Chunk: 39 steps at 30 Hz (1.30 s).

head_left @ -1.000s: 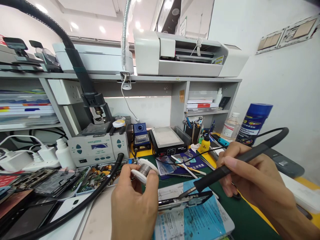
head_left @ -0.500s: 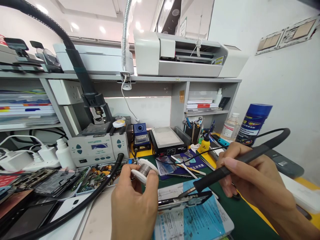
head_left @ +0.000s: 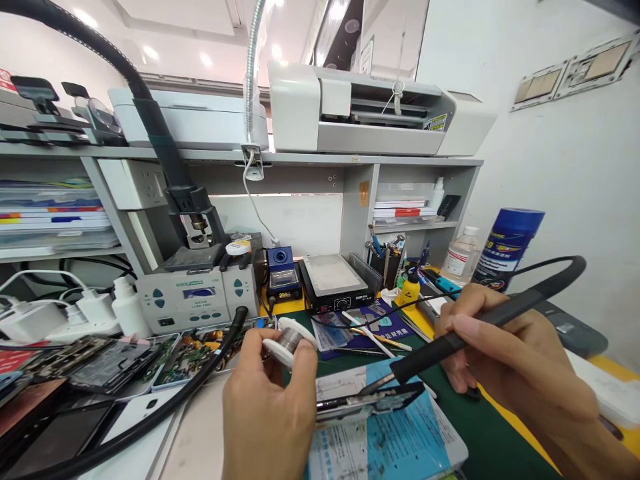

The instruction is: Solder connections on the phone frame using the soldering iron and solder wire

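My left hand [head_left: 267, 407] is closed around a small white spool of solder wire [head_left: 289, 341], held just above the bench. My right hand [head_left: 505, 363] grips a black soldering iron [head_left: 465, 335] like a pen, its cable arching off to the right. The iron's tip [head_left: 370, 385] rests on the upper edge of an opened phone [head_left: 370, 402] that lies on a blue and white sheet [head_left: 385, 440] on the green mat [head_left: 480, 427].
A rework station [head_left: 197, 297], a small blue soldering station [head_left: 283, 277] and a heating plate [head_left: 335, 280] line the back. A thick black hose [head_left: 165, 407] crosses the left. Phone parts [head_left: 100, 360] lie left; a blue spray can [head_left: 507, 247] and a clear bottle [head_left: 460, 257] stand right.
Almost nothing moved. The soldering iron and my right hand shifted very slightly to the right; the spool in my left hand stayed put.
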### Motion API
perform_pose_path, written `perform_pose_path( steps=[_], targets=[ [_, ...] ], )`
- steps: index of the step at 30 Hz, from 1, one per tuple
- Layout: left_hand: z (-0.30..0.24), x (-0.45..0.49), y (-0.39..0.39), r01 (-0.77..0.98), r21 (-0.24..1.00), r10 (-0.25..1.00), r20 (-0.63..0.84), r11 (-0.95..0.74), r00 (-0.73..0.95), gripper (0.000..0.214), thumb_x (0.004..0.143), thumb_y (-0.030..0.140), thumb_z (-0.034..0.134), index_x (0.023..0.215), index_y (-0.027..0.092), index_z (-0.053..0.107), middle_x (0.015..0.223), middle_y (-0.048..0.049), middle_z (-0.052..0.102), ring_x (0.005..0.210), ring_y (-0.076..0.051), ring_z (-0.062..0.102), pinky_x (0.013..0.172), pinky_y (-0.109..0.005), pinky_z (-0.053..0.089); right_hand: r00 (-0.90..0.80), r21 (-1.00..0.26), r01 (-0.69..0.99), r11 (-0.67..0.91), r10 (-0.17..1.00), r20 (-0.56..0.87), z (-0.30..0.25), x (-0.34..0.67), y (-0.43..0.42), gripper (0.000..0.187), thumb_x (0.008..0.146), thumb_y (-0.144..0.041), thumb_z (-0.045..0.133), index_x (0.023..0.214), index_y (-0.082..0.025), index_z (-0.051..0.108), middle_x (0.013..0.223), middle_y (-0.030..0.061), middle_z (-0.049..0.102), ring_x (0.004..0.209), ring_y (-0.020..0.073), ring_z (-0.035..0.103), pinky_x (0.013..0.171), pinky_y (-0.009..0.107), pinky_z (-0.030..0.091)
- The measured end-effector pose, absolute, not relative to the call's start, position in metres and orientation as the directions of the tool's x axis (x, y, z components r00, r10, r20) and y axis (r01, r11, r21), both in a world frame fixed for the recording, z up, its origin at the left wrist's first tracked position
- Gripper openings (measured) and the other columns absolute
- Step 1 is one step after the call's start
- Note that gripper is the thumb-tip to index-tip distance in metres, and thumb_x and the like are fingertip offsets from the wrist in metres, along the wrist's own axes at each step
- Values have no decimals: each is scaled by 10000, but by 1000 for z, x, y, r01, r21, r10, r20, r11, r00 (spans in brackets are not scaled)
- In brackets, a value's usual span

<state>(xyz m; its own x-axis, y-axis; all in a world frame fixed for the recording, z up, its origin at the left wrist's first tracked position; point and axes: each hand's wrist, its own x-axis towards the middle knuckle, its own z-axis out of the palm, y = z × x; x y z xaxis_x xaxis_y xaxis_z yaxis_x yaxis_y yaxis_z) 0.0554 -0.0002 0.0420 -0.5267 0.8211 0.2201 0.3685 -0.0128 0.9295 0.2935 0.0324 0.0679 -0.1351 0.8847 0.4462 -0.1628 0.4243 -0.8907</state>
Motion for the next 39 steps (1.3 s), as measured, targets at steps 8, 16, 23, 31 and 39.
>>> perform_pose_path(
  steps=[8,16,23,31,39],
  targets=[
    [43,59,1,354,935,824,211,-14,-526,337,757,564,606,864,253,532,644,26,678,584,-182,616,542,-272,448,-132,-895,-131,426,887,442,67,293,31,232,881,-386,749,728,-223,690,503,10,636,374,152,581,348,214,461],
    [45,57,-2,379,925,820,226,-11,-527,321,762,556,597,844,253,532,607,29,661,553,-176,588,520,-263,430,-146,-887,-159,434,878,456,67,294,30,214,886,-365,750,738,-225,683,504,4,640,380,149,590,352,200,457],
    [46,58,0,375,927,818,218,-3,-532,319,750,551,609,841,253,538,617,28,666,562,-180,599,528,-263,431,-140,-887,-170,430,880,454,68,292,32,213,878,-366,759,733,-231,682,507,1,641,377,151,592,343,200,457],
    [52,66,-6,335,942,807,189,12,-559,268,793,520,585,843,267,513,632,59,643,609,-166,574,594,-271,409,-125,-893,-151,424,888,443,69,292,31,229,863,-373,770,707,-234,678,499,-1,633,368,157,590,335,208,451],
    [48,59,6,364,930,816,175,46,-550,266,777,509,610,816,262,518,556,61,578,535,-166,519,564,-279,393,-88,-884,-219,413,894,439,72,292,32,243,831,-361,788,660,-227,678,461,1,625,334,163,580,311,208,434]
  ],
)
